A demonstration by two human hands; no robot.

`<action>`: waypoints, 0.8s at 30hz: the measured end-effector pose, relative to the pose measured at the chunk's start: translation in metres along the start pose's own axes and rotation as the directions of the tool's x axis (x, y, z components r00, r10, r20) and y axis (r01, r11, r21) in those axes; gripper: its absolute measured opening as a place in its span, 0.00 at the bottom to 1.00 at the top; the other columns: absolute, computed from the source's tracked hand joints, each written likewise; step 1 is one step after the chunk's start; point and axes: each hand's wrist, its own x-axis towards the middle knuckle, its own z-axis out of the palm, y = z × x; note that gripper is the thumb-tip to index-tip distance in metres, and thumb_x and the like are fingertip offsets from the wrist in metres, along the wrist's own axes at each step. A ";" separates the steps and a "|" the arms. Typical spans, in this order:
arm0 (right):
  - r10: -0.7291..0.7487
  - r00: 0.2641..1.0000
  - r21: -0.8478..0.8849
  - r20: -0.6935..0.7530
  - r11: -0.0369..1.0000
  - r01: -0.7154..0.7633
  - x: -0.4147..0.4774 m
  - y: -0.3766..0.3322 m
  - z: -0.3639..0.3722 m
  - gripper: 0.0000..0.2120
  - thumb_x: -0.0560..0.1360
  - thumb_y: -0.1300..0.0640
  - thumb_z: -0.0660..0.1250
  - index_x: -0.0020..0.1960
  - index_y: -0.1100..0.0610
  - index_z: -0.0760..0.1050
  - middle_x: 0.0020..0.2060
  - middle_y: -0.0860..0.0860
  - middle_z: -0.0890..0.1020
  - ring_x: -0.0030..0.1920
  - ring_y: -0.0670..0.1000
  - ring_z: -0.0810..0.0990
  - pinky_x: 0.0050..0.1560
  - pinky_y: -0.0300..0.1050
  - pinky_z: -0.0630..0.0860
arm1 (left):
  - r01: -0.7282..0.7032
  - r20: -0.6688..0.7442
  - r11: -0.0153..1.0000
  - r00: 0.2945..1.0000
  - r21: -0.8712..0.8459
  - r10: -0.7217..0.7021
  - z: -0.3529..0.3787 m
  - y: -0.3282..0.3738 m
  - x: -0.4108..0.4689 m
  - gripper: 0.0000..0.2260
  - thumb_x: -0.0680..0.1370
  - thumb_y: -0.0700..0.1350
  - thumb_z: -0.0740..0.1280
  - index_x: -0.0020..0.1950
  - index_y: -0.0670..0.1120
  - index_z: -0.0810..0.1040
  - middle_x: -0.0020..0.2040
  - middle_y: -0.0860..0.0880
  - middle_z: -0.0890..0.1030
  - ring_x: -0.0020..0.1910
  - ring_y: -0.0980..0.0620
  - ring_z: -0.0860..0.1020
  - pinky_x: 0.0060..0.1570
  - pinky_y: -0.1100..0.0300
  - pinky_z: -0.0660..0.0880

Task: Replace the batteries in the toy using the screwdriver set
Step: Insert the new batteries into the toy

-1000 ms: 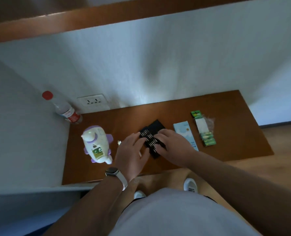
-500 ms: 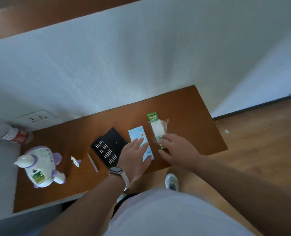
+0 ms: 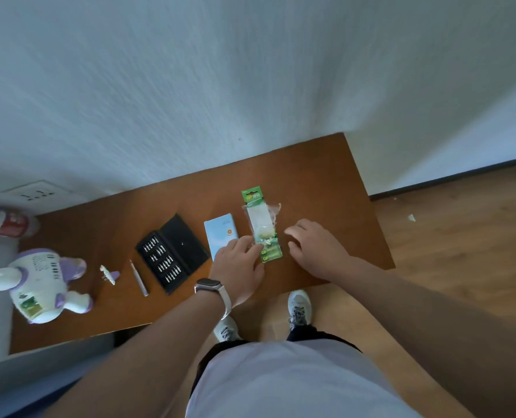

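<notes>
bottle point(image 3: 8, 221) cut off L edge, blurred — bits point(image 3: 159, 260) too small

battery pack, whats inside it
Green batteries lie at the near end of the battery pack; its clear upper part looks empty. The left hand covers part, so their number is unclear.
</notes>
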 end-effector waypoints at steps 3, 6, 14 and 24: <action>-0.003 0.999 0.063 0.047 0.998 0.000 0.016 0.002 0.001 0.17 0.80 0.55 0.61 0.67 0.56 0.73 0.56 0.54 0.75 0.56 0.56 0.74 0.55 0.52 0.73 | 0.012 0.020 1.000 1.000 0.002 -0.012 0.002 0.000 0.004 0.15 0.81 0.51 0.64 0.66 0.49 0.78 0.64 0.48 0.78 0.58 0.45 0.76 0.53 0.51 0.73; -0.021 0.994 0.126 0.103 0.992 0.008 0.031 0.001 0.002 0.17 0.80 0.53 0.61 0.68 0.54 0.73 0.51 0.51 0.74 0.52 0.54 0.75 0.48 0.48 0.71 | 0.028 0.041 0.999 0.999 -0.014 -0.028 0.004 0.002 0.005 0.16 0.82 0.51 0.63 0.68 0.50 0.77 0.65 0.48 0.78 0.61 0.45 0.75 0.57 0.51 0.72; -0.062 0.974 0.131 0.219 0.991 0.034 0.053 0.004 0.006 0.13 0.80 0.52 0.62 0.64 0.51 0.76 0.38 0.41 0.65 0.40 0.46 0.67 0.40 0.42 0.63 | 0.054 0.067 0.998 0.996 -0.018 -0.053 0.005 0.003 0.008 0.14 0.83 0.49 0.62 0.68 0.50 0.77 0.65 0.48 0.79 0.62 0.45 0.75 0.59 0.50 0.72; -0.092 0.961 0.189 0.261 0.981 0.042 0.059 0.000 0.004 0.06 0.77 0.53 0.69 0.46 0.51 0.72 0.45 0.47 0.73 0.43 0.51 0.73 0.40 0.44 0.65 | 0.070 0.079 0.997 0.995 -0.028 -0.068 0.006 0.007 0.008 0.14 0.83 0.47 0.62 0.68 0.49 0.76 0.65 0.46 0.78 0.62 0.43 0.75 0.60 0.50 0.70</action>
